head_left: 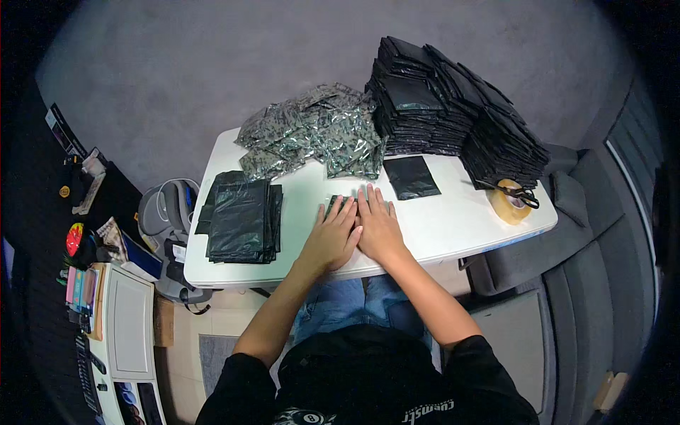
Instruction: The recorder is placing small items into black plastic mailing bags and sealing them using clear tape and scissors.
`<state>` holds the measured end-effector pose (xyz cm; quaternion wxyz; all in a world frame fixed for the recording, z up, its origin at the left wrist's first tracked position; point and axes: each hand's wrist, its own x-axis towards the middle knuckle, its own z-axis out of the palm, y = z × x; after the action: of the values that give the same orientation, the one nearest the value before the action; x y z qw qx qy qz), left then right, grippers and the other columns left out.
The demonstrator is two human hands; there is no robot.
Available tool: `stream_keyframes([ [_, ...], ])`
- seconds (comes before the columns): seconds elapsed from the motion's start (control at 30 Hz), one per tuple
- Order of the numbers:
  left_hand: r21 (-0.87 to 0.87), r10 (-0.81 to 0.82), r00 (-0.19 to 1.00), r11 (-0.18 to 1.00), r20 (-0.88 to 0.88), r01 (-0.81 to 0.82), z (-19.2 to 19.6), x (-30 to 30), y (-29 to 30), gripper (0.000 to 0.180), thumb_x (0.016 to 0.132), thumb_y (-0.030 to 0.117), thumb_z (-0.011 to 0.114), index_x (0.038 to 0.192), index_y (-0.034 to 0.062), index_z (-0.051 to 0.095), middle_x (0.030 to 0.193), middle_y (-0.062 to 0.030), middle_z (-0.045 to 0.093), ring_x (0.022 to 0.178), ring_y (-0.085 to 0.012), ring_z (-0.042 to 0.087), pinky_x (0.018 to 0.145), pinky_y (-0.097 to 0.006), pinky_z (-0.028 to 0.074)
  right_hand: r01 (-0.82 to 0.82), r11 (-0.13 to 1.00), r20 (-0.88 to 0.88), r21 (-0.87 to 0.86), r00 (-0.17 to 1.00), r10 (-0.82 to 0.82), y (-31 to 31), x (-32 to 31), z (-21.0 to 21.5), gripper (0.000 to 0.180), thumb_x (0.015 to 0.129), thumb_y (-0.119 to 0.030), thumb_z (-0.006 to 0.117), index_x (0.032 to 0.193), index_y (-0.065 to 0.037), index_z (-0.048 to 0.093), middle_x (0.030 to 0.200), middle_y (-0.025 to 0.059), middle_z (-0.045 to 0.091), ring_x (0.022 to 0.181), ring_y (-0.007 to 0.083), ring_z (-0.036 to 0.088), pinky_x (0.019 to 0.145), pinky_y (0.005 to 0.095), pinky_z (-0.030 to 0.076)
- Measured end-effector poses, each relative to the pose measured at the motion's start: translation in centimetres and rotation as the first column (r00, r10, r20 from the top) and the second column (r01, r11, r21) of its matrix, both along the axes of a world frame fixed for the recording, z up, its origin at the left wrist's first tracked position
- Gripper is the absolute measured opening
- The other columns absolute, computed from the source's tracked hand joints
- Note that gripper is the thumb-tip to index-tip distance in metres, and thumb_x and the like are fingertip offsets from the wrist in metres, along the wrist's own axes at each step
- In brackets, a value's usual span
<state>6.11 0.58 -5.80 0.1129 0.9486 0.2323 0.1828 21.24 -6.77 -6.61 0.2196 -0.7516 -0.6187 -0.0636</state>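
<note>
Table [443, 227]: white, mid-frame; forearms [273, 322] cross its near edge.
Room: grey sofa [602, 290] right, cabinet [132, 329] lower left.
Hands: left hand [329, 237] and right hand [380, 230] flat, fingers extended, over a mostly hidden packet [343, 201], centre.
Open room: either side, toward black stack [241, 223], left, and tape [504, 211], right.

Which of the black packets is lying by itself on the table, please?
The single packet just beyond the right hand, toward the right; the others sit in the left stack or the big far pile.
</note>
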Motion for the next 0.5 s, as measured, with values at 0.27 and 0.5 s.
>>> stream_keyframes([
  [0.27,0.046,0.026,0.99,0.999,-0.14,-0.02,0.6,-0.4,1.1,0.07,0.109,0.043,0.046,0.165,0.0015,0.035,0.174,-0.0178,0.032,0.162,-0.0393,0.025,0.128,-0.068,0.016,0.019,0.984,-0.008,-0.177,1.0,-0.021,0.3,-0.2,-1.2,0.072,0.11,-0.043,0.04,0.166,0.002,0.032,0.175,0.0213,0.027,0.164,0.0355,0.022,0.13,0.0597,0.02],
  [0.5,0.008,0.067,0.983,0.998,-0.169,-0.066,0.1,-0.1,1.3,0.072,0.11,0.049,0.043,0.165,0.0026,0.035,0.175,-0.015,0.03,0.162,-0.0373,0.026,0.128,-0.069,0.016,0.035,0.98,0.005,-0.197,0.999,-0.035,0.3,0.0,-1.8,0.074,0.109,-0.044,0.04,0.166,0.002,0.031,0.176,0.0209,0.025,0.164,0.0341,0.021,0.13,0.0594,0.019],
])
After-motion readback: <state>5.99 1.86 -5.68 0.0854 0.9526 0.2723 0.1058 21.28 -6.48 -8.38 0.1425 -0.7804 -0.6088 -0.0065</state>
